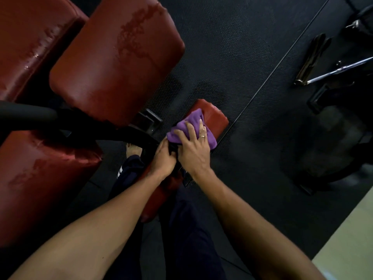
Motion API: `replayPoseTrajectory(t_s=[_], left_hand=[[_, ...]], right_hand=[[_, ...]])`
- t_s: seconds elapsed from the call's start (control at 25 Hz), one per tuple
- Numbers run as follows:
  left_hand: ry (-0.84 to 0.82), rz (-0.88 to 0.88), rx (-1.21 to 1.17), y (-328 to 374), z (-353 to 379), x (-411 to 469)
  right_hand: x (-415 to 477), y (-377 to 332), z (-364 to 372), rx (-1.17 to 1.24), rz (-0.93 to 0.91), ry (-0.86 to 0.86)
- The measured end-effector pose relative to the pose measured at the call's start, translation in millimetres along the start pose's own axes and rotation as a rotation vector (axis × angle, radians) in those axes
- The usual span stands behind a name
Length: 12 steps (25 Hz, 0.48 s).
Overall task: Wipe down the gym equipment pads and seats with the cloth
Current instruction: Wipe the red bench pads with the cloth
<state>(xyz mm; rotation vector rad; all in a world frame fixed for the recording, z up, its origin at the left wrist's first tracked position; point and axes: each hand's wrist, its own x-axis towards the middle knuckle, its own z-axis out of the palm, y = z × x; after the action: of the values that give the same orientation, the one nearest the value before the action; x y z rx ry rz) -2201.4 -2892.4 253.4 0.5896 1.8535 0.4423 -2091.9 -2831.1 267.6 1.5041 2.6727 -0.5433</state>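
Purple cloth point(190, 127) lies on the small red pad point(215, 118) at frame centre; your right grip point(193, 147), fingers spread, presses it for wiping, while your left grip point(163, 157) curls round the black frame point(141, 136), probably to steady it.

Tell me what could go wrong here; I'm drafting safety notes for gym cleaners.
1. The bare foot sits close to the black frame; a shifted step could stub it.
2. The right hand presses the purple cloth with flat fingers on the small red pad, so the cloth may slide off.
3. Apparent wet streaks on the large red pad could stay slippery if skipped.
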Motion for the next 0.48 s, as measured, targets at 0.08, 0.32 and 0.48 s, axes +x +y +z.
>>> replayPoseTrajectory(t_s=[0.08, 0.32, 0.48], left_hand=[[0.001, 0.002, 0.01, 4.0, 2.0, 1.2], [0.014, 0.02, 0.032, 7.8, 2.8, 0.6], [0.008, 0.105, 0.068, 17.0, -3.3, 17.3]], right_hand=[[16.1, 26.7, -3.8, -0.033, -0.102, 0.024], [65.7, 40.4, -16.1, 0.012, 0.298, 0.105], [-4.6, 1.7, 0.3, 0.253, 0.483, 0.158]])
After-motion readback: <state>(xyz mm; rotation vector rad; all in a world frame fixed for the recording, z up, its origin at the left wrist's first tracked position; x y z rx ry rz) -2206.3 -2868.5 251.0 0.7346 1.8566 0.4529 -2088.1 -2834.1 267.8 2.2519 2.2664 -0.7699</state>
